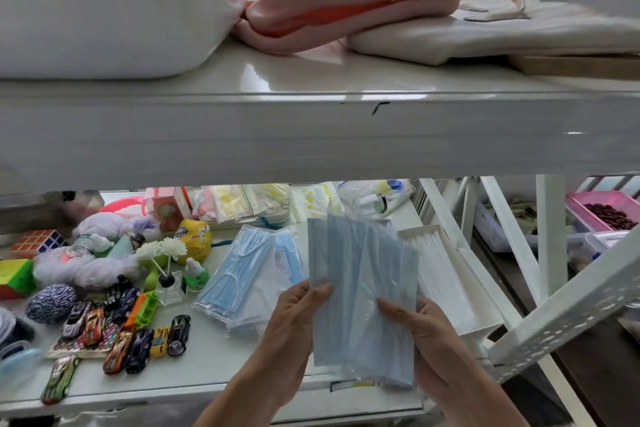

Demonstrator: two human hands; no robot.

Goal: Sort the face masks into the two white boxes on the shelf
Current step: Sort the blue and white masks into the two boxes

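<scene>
A stack of grey-blue face masks (360, 288) in clear wrappers is held upright above the lower shelf (207, 374). My left hand (294, 326) grips its left edge, thumb on the front. My right hand (422, 333) grips the right edge, thumb pressed on the front. More light-blue wrapped masks (235, 274) lie flat on the shelf to the left. A white box (446, 284) filled with white masks stands just right of the stack, partly hidden by it. A second white box is not visible.
Toy cars (131, 336), puzzle cubes (34, 243), yarn (52, 302), small bottles (195, 274) and a diffuser crowd the shelf's left half. The upper shelf (311, 135) hangs close overhead with bags on it. White frame bars (568, 302) and a pink basket (602, 210) are at the right.
</scene>
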